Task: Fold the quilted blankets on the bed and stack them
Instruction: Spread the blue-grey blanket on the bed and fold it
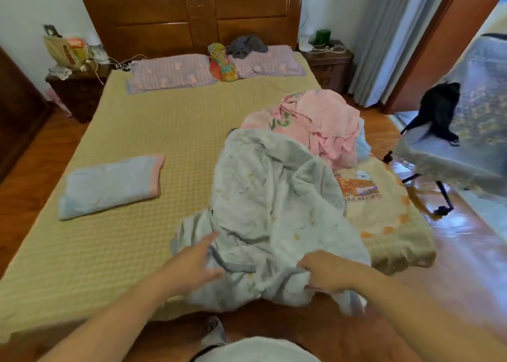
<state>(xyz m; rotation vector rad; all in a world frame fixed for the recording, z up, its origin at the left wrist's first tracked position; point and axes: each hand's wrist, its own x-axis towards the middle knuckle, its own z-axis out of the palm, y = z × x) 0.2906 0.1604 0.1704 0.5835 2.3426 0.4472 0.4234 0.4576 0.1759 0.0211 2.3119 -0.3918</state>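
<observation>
Item 1, step in hand: by the look of it you are starting on the grey quilted blanket (274, 205), which lies crumpled at the foot of the bed (137, 114), its near edge hanging over the footboard side toward you.

Item 2, right hand (323, 272): fingers curled into the near edge of the grey blanket, gripping a bunch of fabric.

Item 3, left hand (192, 263): fingers extended and spread, forefinger reaching along the dark piped hem, resting on the blanket rather than gripping it.

Item 4, finished work: 1 folded light-blue blanket with pink trim (109, 186) lies flat on the left of the mattress, well apart from the pile.

Item 5, still to fold: a pink blanket (323, 125) heaped behind the grey one, and a cream printed blanket (384, 213) spread beneath both at the right edge.

Item 6, next move, as a judgement: you need to find 2 corners along that hem, lift, and shake the grey blanket flat on the bare mattress before any fold.

Item 7, containers: 1 paper bag (64, 51) stands on the left nightstand (76, 92); its contents cannot be made out.
</observation>
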